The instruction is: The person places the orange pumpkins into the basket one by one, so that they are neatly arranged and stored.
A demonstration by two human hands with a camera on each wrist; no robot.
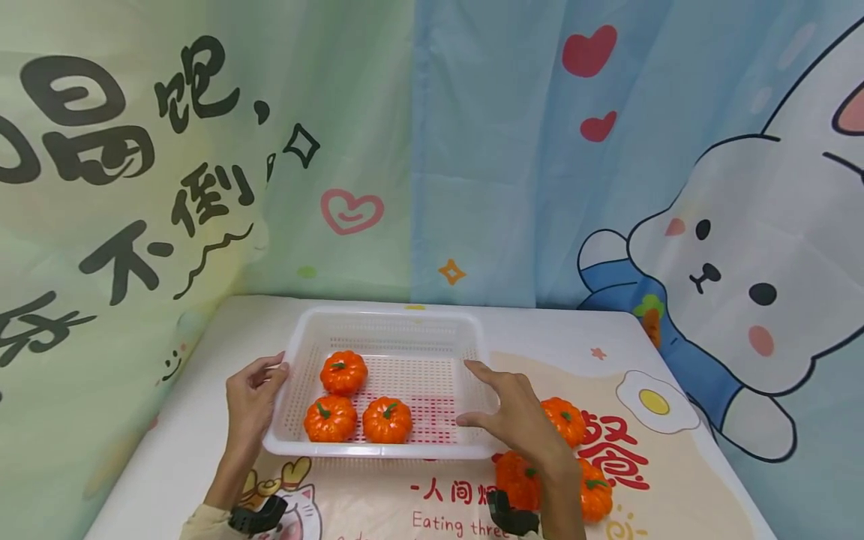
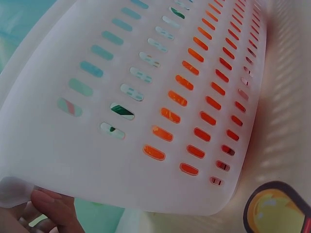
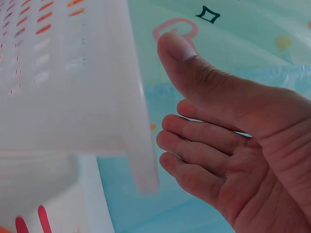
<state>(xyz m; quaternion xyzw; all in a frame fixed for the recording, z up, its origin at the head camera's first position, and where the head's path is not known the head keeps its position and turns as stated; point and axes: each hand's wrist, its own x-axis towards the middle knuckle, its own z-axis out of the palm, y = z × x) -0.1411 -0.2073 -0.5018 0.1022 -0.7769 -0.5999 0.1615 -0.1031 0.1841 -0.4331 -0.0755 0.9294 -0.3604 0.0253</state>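
A white slotted plastic basket (image 1: 378, 451) holds three small orange pumpkins (image 1: 344, 373) with green stems, grouped in its left half. My left hand (image 1: 251, 401) pinches the basket's left rim. In the left wrist view, the thumb (image 2: 53, 206) lies at the rim beside the slotted wall, where orange shows through. On the other side, my right hand (image 1: 516, 409) is spread near the right rim, thumb and fingers apart. The right wrist view shows a gap between this right hand (image 3: 218, 141) and the basket's edge (image 3: 141, 160); nothing is in its palm.
More orange pumpkins (image 1: 595, 491) lie on the printed tabletop (image 1: 682, 480) to the right of the basket, one partly hidden behind my right wrist. A printed curtain (image 1: 472, 150) hangs behind the table and down its left side.
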